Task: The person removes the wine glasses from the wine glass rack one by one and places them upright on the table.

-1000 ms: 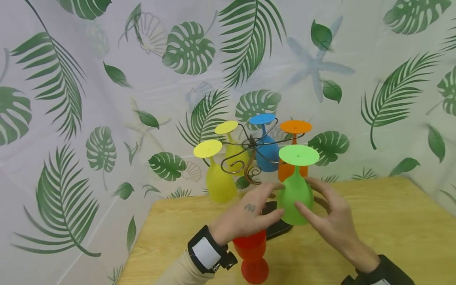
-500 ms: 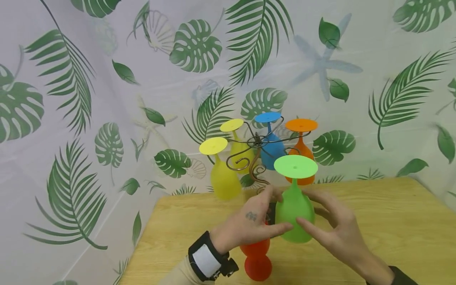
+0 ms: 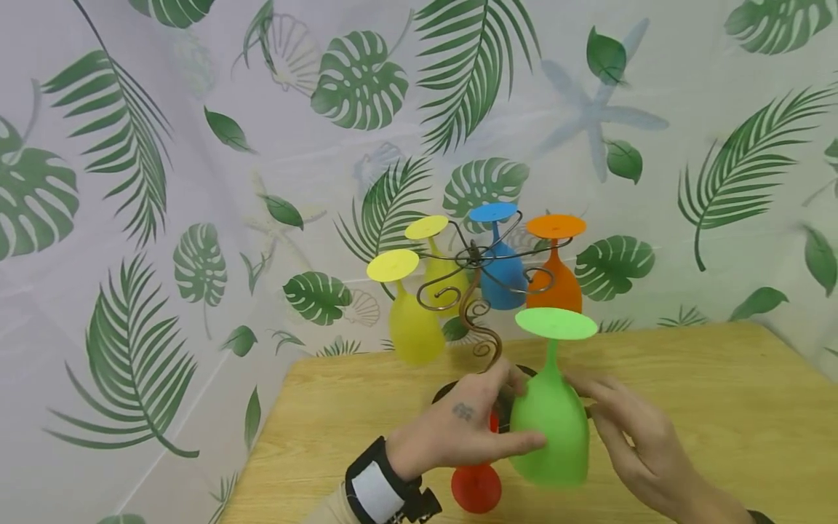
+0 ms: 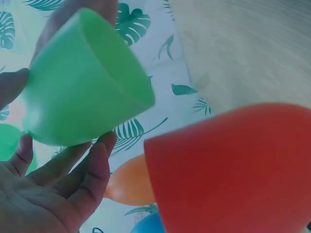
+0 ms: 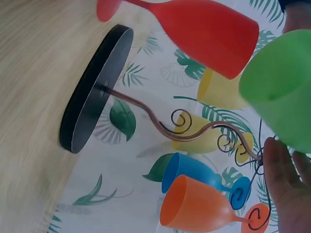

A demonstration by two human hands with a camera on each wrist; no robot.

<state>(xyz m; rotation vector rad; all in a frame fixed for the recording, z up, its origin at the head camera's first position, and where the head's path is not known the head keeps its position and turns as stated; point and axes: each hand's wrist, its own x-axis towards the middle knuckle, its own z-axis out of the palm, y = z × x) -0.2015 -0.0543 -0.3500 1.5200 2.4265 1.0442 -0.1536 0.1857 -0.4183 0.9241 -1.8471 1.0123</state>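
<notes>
A green plastic goblet point(image 3: 553, 444) hangs upside down in front of the wire rack, apart from its hooks, its foot uppermost. My left hand point(image 3: 458, 426) grips its bowl, thumb across the front and fingers behind; the left wrist view shows these fingers point(image 4: 73, 184) curved against the green bowl. My right hand point(image 3: 651, 444) lies along the goblet's right side, its fingers fairly straight; in the right wrist view its fingers point(image 5: 279, 162) touch the bowl. Below my left hand stands an upright red goblet point(image 3: 476, 487), its bowl partly hidden by that hand.
Two yellow goblets point(image 3: 415, 331), a blue one point(image 3: 504, 280) and an orange one point(image 3: 555, 287) hang upside down on the rack point(image 3: 478, 320). Its black base point(image 5: 97, 92) stands on the wooden table point(image 3: 353, 407). A leaf-patterned cloth point(image 3: 314, 175) covers the wall behind.
The green goblet has come away from the rack, downward and toward me, with both hands following. My right thumb has left the front of the bowl. The other goblets stay in place.
</notes>
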